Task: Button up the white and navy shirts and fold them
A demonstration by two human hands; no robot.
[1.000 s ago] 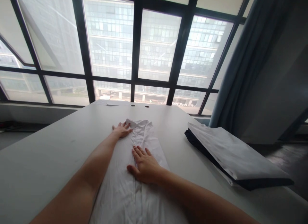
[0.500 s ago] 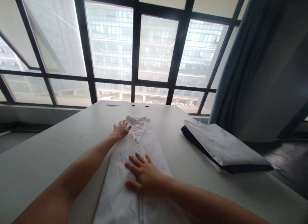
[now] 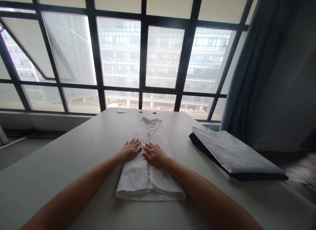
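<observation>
A white shirt [image 3: 160, 177] lies front up on the table, folded into a long narrow shape. Its collar points away from me and a rounded folded edge faces me. My left hand [image 3: 131, 149] rests flat on the left half, fingers spread. Beside it, my right hand [image 3: 156, 154] lies flat across the right half near the button strip, also with fingers apart. The two hands almost meet at the middle of the shirt, and neither grips the cloth.
The white table [image 3: 81, 167] runs toward a large window. To the right lies a stack of folded white and dark cloth [image 3: 234, 154]. Thin white sheets [image 3: 123, 110] lie at the far edge. A blue-grey curtain [image 3: 249, 85] hangs at the right.
My left hand has come back from beside the collar to the shirt's middle, and my right hand has moved forward next to it. The shirt's near end now shows, farther from me.
</observation>
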